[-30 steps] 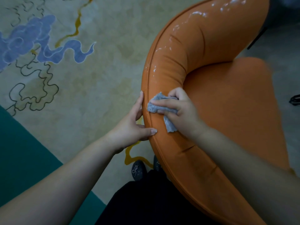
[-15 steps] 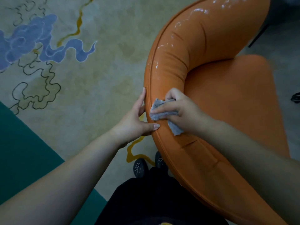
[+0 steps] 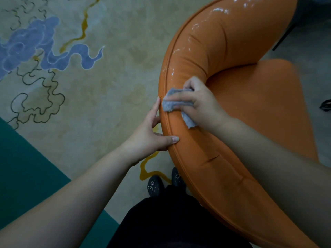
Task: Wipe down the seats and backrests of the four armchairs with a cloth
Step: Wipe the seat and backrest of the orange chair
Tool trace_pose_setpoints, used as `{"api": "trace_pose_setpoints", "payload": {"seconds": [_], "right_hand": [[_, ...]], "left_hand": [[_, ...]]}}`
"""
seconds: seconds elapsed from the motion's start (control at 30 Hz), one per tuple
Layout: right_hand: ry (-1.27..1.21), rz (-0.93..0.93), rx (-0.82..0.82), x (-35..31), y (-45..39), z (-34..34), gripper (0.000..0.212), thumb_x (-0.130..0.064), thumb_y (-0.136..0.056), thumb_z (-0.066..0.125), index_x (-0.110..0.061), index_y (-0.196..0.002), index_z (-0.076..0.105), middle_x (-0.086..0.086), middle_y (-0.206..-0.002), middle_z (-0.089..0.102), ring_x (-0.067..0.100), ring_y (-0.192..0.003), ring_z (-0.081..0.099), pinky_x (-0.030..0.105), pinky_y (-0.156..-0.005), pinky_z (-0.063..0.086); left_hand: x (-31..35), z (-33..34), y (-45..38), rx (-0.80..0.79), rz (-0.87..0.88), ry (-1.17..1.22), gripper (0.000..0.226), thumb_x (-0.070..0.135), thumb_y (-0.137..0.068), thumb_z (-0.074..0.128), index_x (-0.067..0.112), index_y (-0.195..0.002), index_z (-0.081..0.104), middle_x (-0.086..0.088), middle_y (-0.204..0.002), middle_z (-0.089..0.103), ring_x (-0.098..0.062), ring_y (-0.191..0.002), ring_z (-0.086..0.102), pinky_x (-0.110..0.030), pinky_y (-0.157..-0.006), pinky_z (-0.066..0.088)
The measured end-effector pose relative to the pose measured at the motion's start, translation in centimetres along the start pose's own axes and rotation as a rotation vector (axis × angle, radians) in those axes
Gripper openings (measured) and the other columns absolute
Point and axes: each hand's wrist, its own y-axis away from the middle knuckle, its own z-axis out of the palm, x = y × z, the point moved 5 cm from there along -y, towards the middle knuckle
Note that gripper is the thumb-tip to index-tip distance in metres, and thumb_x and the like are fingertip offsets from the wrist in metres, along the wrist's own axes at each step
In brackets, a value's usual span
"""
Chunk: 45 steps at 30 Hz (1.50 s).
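An orange armchair [image 3: 223, 51] with a curved padded backrest fills the right half of the view; its seat [image 3: 265, 97] lies inside the curve. Wet streaks shine on the far part of the backrest top. My right hand [image 3: 198, 102] holds a crumpled grey cloth [image 3: 170, 104] and presses it on the top of the backrest near its outer seam. My left hand [image 3: 152, 133] rests on the outer edge of the backrest just below, fingers straight along the outside and thumb lying across the top.
A patterned beige carpet [image 3: 107, 86] with blue cloud shapes and yellow lines covers the floor at left, and a teal area [image 3: 26, 167] lies at lower left. My dark shoes [image 3: 155, 187] stand against the chair's back. A dark thin furniture leg [image 3: 284, 36] shows at upper right.
My right hand with the cloth has slid a little outward across the backrest top toward the seam. My left hand keeps its place on the chair's edge.
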Motion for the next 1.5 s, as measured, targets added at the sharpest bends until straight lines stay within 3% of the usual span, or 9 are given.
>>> {"api": "trace_pose_setpoints", "payload": {"seconds": [0.17,0.37,0.53,0.7,0.83,0.97,1.03,1.3,1.5], "right_hand": [[-0.092,0.102,0.211,1.5,0.5,-0.3,0.033,-0.011,-0.081,0.069,-0.019,-0.113,0.068,0.006,-0.093,0.036,0.005,-0.088,0.041,0.009,-0.088,0.035],[-0.172,0.263,0.361,3.2,-2.2,-1.4,0.031,-0.009,-0.083,0.069,-0.019,-0.112,0.069,0.002,-0.093,0.036,0.006,-0.087,0.044,0.012,-0.09,0.037],[-0.113,0.066,0.22,1.3,-2.3,0.0,0.031,-0.006,-0.08,0.071,-0.016,-0.109,0.071,0.003,-0.09,0.036,0.012,-0.086,0.043,0.007,-0.086,0.034],[-0.159,0.259,0.328,3.1,-4.2,-1.3,0.029,-0.009,-0.082,0.069,-0.02,-0.109,0.071,-0.008,-0.088,0.033,0.002,-0.087,0.042,0.005,-0.088,0.033],[-0.064,0.096,0.235,2.1,-3.0,-0.5,0.029,-0.005,-0.079,0.072,-0.016,-0.106,0.072,0.005,-0.09,0.036,0.015,-0.087,0.044,0.013,-0.085,0.038],[-0.018,0.216,0.251,2.7,-6.8,-1.3,0.027,-0.005,-0.082,0.069,-0.015,-0.106,0.073,0.009,-0.091,0.035,0.016,-0.089,0.041,0.005,-0.082,0.033],[-0.044,0.267,0.302,2.8,-7.8,-1.9,0.027,-0.002,-0.081,0.069,-0.012,-0.105,0.073,0.01,-0.092,0.035,0.01,-0.087,0.04,0.001,-0.08,0.033],[0.074,0.294,0.231,1.6,-8.3,-0.7,0.026,-0.005,-0.083,0.068,-0.015,-0.107,0.073,0.01,-0.091,0.036,0.025,-0.09,0.045,0.029,-0.085,0.043],[-0.004,0.331,0.308,2.2,-8.7,-1.2,0.028,-0.001,-0.082,0.068,-0.016,-0.105,0.073,0.008,-0.091,0.034,0.003,-0.083,0.04,0.003,-0.081,0.032]], "left_hand": [[0.9,-0.3,-0.5,0.05,0.068,-0.104,0.114,0.016,-0.073,0.082,0.055,-0.146,0.003,0.026,-0.124,0.041,-0.022,-0.089,0.071,-0.04,-0.071,0.06],[2.6,-1.0,-2.1,0.108,0.058,-0.24,0.114,0.024,-0.072,0.083,0.049,-0.149,0.003,0.008,-0.141,0.04,-0.019,-0.101,0.066,-0.041,-0.079,0.059],[3.9,-1.6,-3.2,0.121,0.074,-0.267,0.107,0.02,-0.075,0.081,0.044,-0.15,0.009,0.007,-0.142,0.042,-0.017,-0.1,0.067,-0.042,-0.076,0.059],[4.0,-2.2,-4.3,0.096,0.041,-0.219,0.105,0.019,-0.077,0.079,0.05,-0.148,0.009,0.007,-0.141,0.041,-0.019,-0.089,0.071,-0.046,-0.069,0.06],[4.5,-2.9,-5.3,0.05,0.053,-0.228,0.112,0.019,-0.072,0.083,0.047,-0.15,0.007,0.004,-0.146,0.038,-0.02,-0.09,0.071,-0.046,-0.071,0.06],[5.4,-3.5,-6.7,0.015,0.063,-0.254,0.117,0.022,-0.069,0.085,0.043,-0.151,0.004,0.003,-0.146,0.038,-0.021,-0.11,0.063,-0.04,-0.077,0.059],[5.8,-3.9,-7.3,-0.005,0.053,-0.263,0.119,0.026,-0.068,0.085,0.042,-0.151,0.002,0.007,-0.142,0.039,-0.016,-0.1,0.067,-0.036,-0.073,0.06],[6.4,-5.4,-8.9,-0.105,-0.016,-0.235,0.134,0.041,-0.048,0.084,0.032,-0.153,0.001,0.006,-0.14,0.042,-0.016,-0.091,0.07,-0.04,-0.073,0.06],[6.9,-6.6,-10.3,-0.181,-0.014,-0.21,0.128,0.03,-0.06,0.085,0.027,-0.153,-0.002,0.007,-0.14,0.044,-0.013,-0.087,0.071,-0.034,-0.068,0.06]]}}
